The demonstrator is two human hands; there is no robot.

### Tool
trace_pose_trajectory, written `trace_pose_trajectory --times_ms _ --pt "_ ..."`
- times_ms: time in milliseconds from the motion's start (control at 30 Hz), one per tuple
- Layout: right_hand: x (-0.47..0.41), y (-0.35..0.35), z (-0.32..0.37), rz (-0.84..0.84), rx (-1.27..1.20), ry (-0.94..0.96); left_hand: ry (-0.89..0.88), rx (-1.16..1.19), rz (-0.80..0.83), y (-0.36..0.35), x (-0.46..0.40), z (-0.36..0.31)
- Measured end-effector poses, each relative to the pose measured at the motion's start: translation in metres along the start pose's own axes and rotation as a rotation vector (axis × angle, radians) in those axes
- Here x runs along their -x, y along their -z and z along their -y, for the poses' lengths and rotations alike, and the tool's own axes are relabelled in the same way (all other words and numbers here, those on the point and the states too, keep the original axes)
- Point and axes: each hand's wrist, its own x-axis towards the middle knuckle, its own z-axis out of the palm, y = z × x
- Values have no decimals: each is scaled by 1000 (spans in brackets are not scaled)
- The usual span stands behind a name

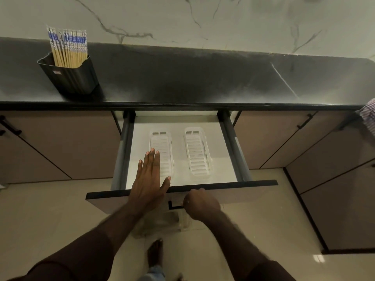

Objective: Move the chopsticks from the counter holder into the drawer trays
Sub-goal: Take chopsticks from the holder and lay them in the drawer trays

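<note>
Chopsticks point(68, 48) well apart from left hand point(149, 179)

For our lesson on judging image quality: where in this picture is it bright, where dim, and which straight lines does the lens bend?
Head view: the white drawer floor and its two trays are brightest; the dark counter is dim with a soft sheen; the counter's front edge bows, typical wide-angle distortion; the forearms at the bottom look slightly blurred.

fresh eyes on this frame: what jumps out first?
The open drawer at centre, with two white slotted trays lying side by side and empty. The left hand reaches flat over the left tray; the right hand grips the drawer handle. Far left on the counter, patterned chopsticks stand in a black holder.
</note>
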Motion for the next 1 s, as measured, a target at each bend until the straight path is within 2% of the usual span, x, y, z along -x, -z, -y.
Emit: trace_pose_trajectory --times_ms 133,333,600,800,1000 --pt "7 41 11 -131 -77 38 -10 -12 -5 8 -3 -5" --pt "10 78 19 -369 -58 90 -16 6 -16 24 1 -10" --pt "5 102 52 -453 -84 112 -36 17 -88 55 4 10" --pt "-8 117 107 -505 -66 134 -55 35 -161 94 -9 47" --pt "-35 126 203 -598 -81 118 -104 71 -194 163 -15 124"
